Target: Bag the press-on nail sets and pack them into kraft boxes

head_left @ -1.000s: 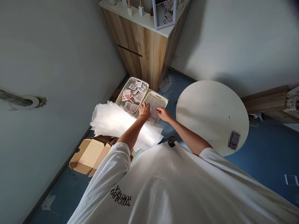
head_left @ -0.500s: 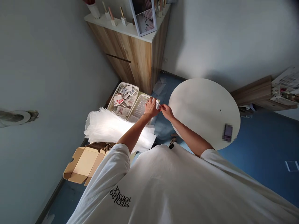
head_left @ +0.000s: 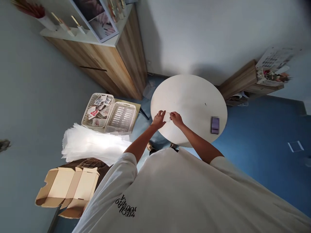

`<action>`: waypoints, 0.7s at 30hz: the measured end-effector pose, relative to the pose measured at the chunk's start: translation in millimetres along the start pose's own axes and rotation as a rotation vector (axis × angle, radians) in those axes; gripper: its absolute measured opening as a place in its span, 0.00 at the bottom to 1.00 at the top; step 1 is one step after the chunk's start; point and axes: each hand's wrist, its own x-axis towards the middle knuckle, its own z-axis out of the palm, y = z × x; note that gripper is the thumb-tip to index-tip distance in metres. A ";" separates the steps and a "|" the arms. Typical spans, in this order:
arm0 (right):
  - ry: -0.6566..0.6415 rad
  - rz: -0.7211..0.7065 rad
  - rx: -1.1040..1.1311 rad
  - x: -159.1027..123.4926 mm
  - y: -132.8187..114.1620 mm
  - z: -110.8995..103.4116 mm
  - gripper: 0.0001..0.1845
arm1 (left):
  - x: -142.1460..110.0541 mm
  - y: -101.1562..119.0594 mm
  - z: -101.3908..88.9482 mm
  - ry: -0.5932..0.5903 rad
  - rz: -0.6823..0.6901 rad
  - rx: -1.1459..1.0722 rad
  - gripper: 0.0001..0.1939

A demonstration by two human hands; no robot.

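- The small pale, see-through piece (head_left: 167, 117) is between the two hands, above the near left part of the round white table (head_left: 189, 94).
- The left hand (head_left: 159, 119) grips its left side, fingertips at the upper edge and thumb low down.
- The right hand (head_left: 177, 119) pinches its right edge near the upper corner, fingers closed together.
- Left of the hands, well apart, a white basket (head_left: 133, 120) holds rows of clear strips.
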 end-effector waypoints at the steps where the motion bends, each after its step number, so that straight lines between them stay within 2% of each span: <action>1: 0.006 0.022 -0.012 -2.5 13.1 -15.0 0.12 | 4.5 14.7 13.2 -0.012 -0.007 0.005 0.46; 3: 0.015 0.037 -0.051 -8.6 39.4 -42.3 0.16 | 12.5 42.4 38.2 -0.031 -0.029 0.009 0.45; 6: -0.015 -0.016 -0.122 -20.0 76.4 -75.0 0.23 | 22.6 76.2 71.1 -0.058 -0.055 0.010 0.43; 10: -0.116 -0.109 -0.206 -34.8 118.3 -102.4 0.32 | 31.8 104.8 106.5 -0.135 -0.052 0.013 0.41; 16: -0.226 -0.100 -0.265 -44.2 164.3 -116.1 0.29 | 40.3 116.8 147.7 -0.214 -0.067 -0.062 0.37; 21: -0.235 -0.055 -0.284 -39.6 179.5 -115.0 0.28 | 50.5 108.6 166.3 -0.231 -0.114 -0.221 0.36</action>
